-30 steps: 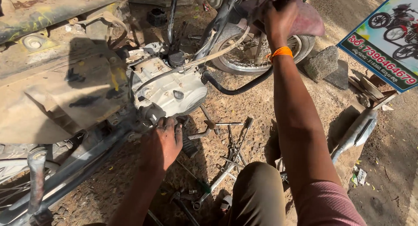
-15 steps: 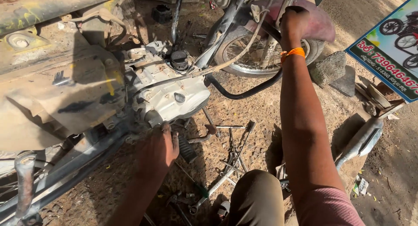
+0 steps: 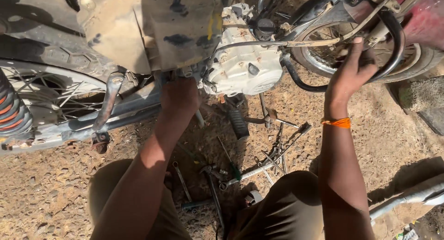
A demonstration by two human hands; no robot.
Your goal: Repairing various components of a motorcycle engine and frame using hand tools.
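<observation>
Below my left hand (image 3: 179,97), I see spanners (image 3: 181,180) and a green-handled screwdriver (image 3: 231,165) scattered on gravel; a spoked rear wheel (image 3: 55,99) stands far to its left.

Bare, stony dirt ground (image 3: 37,193) carries the lot; spanners (image 3: 181,180) and a green-handled screwdriver (image 3: 231,163) lie scattered loose in the middle, w/ a black footpeg (image 3: 239,123) just above them; grey stone block (image 3: 418,94) sits at right edge, pale metal pipe (image 3: 407,198) at lower right.
</observation>
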